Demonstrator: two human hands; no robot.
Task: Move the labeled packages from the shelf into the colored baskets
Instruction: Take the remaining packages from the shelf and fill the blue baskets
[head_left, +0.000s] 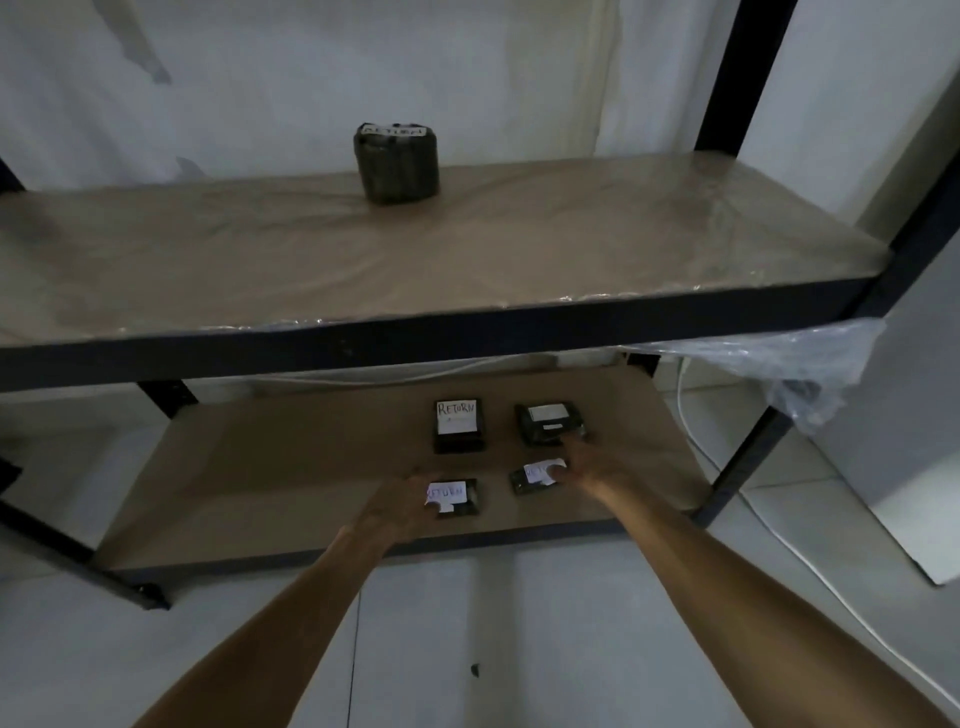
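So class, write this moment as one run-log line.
left hand: on front-left package | right hand: on front-right package | lower shelf: four packages | baskets: not in view

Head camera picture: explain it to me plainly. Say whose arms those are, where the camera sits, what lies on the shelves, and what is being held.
No machine here. A person wears the camera on their head, so it looks forward and down along their own two bare arms at a metal shelf unit.

On the lower shelf lie four small dark packages with white labels. The back left package reads RETURN; the back right package has a label I cannot read.

The left hand grips the front left package, also marked RETURN. The right hand grips the front right package. Both packages appear to be on the shelf.

On the upper shelf, covered in clear plastic, stands one taller bundle.
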